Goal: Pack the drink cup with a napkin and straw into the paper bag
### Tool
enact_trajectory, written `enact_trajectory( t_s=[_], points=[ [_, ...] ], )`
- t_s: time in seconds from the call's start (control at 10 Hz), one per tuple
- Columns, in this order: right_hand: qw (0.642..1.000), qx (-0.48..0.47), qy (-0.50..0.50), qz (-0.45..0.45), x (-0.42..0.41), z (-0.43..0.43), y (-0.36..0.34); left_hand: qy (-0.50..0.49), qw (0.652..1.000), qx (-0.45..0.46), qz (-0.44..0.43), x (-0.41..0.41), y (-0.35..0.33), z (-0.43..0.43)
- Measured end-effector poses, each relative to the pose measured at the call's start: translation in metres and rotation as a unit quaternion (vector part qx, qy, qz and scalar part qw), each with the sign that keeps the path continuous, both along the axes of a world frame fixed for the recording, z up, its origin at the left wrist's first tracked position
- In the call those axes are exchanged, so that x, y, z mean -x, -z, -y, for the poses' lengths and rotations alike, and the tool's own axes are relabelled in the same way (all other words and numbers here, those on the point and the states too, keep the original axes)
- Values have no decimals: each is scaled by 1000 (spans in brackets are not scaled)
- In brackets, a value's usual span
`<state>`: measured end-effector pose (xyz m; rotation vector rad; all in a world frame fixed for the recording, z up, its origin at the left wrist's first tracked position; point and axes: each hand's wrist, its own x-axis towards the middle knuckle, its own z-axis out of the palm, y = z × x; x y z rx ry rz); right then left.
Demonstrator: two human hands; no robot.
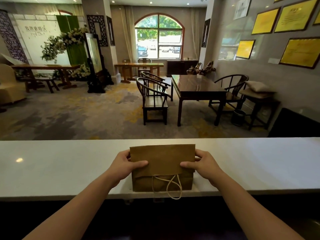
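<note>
Head view: 2 hands, left (123, 164) and right (203, 163), pinch the folded flap of a flat brown paper bag (162, 168) on the white bench (52, 167). It looks light and crease-prone. Gripping both flap edges seems safest.

A plain kraft-brown paper bag (162, 158) with cream twisted-cord handles (174, 187) sits on a glossy white surface (60, 168). Beyond, a grey carpet (78, 115) mottled with yellow patches runs under dark brown wooden chairs (154, 99) and a table (197, 85). Gold-yellow plaques (265, 21) in dark frames line the grey wall, opposite a white backdrop (38, 44) with green panels and white flowers.
</note>
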<state>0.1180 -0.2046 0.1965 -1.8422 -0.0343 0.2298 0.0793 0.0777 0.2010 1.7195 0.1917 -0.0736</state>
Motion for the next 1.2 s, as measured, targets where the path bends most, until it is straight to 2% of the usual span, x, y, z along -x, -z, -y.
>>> enact_trajectory(
  t_s=[0.1,0.3,0.7,0.9,1.0,1.1,1.2],
  points=[
    [998,-48,49,13,-2,1,-1,-17,999,-13,45,1,-5,-1],
    [997,-37,68,18,2,5,-5,-52,990,-80,103,4,-11,-17],
    [994,34,83,66,11,2,-11,-54,987,-105,105,11,-16,-16],
    [994,31,84,58,9,2,-10,-59,987,-111,96,14,-19,-13],
    [996,18,71,51,12,4,-18,-46,983,-144,108,16,-28,-13],
    [993,23,64,94,14,4,-30,-31,973,-179,140,14,-37,-10],
    [983,97,36,150,16,-3,-47,-17,939,-287,188,14,-50,1]
  ],
)
